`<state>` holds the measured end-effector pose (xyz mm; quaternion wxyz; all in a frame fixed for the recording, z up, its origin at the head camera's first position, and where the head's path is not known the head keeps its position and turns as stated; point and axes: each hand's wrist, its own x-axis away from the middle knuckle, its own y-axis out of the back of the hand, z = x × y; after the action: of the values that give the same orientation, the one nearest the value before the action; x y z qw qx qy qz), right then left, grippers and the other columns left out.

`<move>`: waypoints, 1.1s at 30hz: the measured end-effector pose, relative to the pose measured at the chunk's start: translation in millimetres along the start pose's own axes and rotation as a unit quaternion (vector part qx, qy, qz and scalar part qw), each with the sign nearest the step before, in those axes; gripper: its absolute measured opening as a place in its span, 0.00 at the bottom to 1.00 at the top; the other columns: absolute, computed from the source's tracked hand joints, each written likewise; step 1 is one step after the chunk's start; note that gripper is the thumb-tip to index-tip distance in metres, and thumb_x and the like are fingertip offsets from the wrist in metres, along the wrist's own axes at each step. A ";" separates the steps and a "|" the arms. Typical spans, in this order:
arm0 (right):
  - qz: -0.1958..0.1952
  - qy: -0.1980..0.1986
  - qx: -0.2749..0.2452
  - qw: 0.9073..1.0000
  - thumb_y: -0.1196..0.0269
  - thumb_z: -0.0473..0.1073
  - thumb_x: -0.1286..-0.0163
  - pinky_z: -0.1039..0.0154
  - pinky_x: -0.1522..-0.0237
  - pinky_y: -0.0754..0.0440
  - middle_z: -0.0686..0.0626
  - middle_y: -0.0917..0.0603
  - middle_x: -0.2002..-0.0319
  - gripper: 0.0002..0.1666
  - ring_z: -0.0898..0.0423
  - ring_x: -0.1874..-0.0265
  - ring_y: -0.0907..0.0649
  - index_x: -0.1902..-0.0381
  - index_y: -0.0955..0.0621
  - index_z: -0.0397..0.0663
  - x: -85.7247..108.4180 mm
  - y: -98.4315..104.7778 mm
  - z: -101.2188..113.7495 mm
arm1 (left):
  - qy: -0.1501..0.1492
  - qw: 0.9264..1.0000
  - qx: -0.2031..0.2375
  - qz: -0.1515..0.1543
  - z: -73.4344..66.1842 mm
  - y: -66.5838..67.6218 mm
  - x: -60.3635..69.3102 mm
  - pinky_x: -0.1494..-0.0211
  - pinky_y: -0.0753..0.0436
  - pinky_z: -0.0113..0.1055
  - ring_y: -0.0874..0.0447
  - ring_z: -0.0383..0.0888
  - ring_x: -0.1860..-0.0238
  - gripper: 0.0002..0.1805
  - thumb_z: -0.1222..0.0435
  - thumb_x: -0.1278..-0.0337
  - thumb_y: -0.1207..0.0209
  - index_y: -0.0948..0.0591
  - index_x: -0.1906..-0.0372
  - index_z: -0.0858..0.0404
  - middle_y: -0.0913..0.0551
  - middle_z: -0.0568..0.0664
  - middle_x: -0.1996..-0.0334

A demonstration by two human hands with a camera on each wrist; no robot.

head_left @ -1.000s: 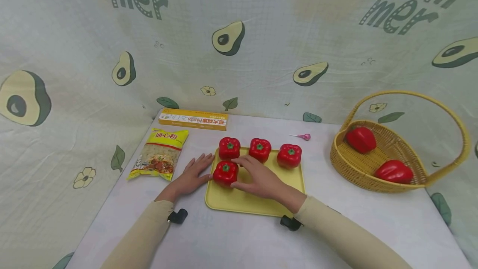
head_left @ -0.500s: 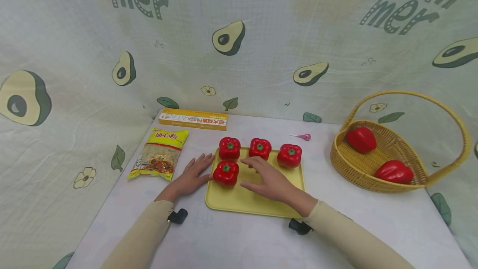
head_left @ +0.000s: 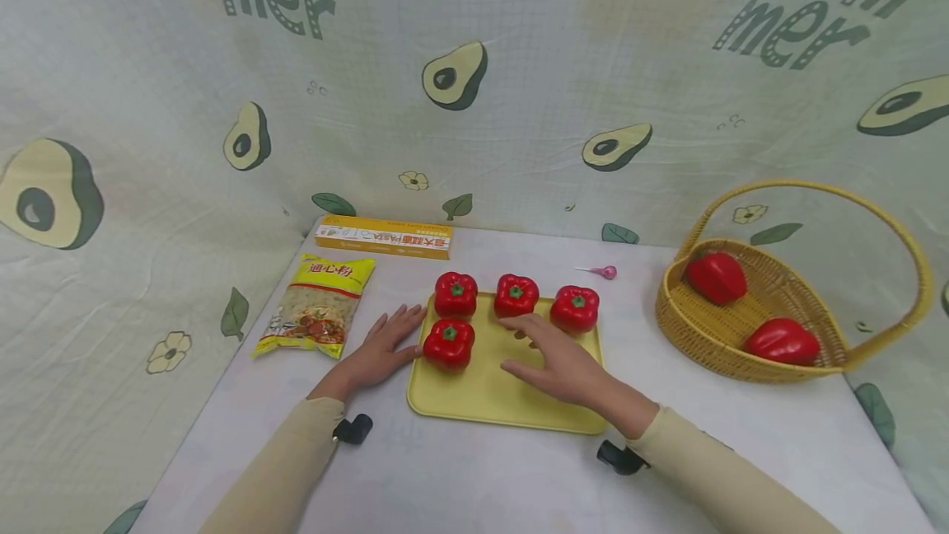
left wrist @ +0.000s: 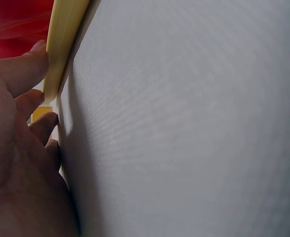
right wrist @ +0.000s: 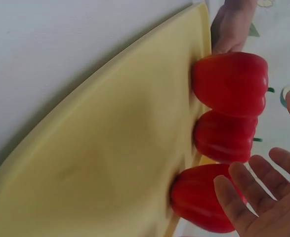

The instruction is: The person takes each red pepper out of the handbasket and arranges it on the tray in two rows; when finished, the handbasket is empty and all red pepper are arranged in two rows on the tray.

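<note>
Head view first: I count six red peppers, four standing on the yellow tray (head_left: 504, 399) and two in the wicker basket (head_left: 685, 332) at the right of the tabletop (head_left: 445, 484). Judging by how they lie, I take the setting-out as well along, with the peppers on the tray placed; if the basket's pair belongs there too, those two are what is left. On the tray, the far-left pepper (head_left: 455, 295), the far-middle pepper (head_left: 516, 295) and the far-right pepper (head_left: 574, 309) line the far edge, while the near-left pepper (head_left: 448, 344) sits just in front of the first, leaving the near and right parts of the tray bare. All four stand upright, glossy and deep red, with lobed tops and short green stems; from the right wrist view their sides look smooth and full. Inside the basket, the near basket pepper (head_left: 783, 341) lies on its side and the far basket pepper (head_left: 716, 277) looks tilted, its stem not showing to me. I see the right hand (head_left: 559, 365) above the tray holding nothing, thumb and fingers apart; whether a fingertip brushes the far-middle pepper I cannot tell. The left hand (head_left: 378, 353) lies spread on the tabletop just left of the tray, fingers relaxed, gripping nothing, and the left wrist view shows its thumb against the rim.
</note>
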<state>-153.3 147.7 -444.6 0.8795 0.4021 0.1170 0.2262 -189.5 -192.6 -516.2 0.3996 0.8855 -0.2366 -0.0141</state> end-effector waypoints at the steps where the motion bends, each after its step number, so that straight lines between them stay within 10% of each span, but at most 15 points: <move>1: -0.001 -0.001 -0.001 1.000 0.27 0.53 0.36 0.51 0.46 0.15 0.51 0.22 0.37 0.40 0.48 0.42 0.20 0.28 0.28 0.57 1.9 1.9 -0.8 | -0.001 1.000 0.000 0.000 0.2 -0.1 0.0 0.18 0.68 0.54 0.65 0.52 0.18 0.41 0.46 0.28 0.44 0.46 0.18 0.48 0.48 0.48 0.18; 33: -0.061 -0.033 0.041 0.997 0.32 0.56 0.30 0.47 0.49 0.14 0.49 0.20 0.39 0.35 0.48 0.46 0.19 0.30 0.27 0.53 36.6 61.2 -28.6 | -0.002 1.000 0.002 0.002 -2.4 0.9 0.7 0.18 0.68 0.53 0.65 0.50 0.17 0.40 0.48 0.27 0.44 0.46 0.18 0.49 0.48 0.48 0.18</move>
<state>-151.1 219.6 -417.6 0.8777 0.4374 0.1211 0.1540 -188.7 -191.7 -513.8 0.3976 0.8856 -0.2396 -0.0150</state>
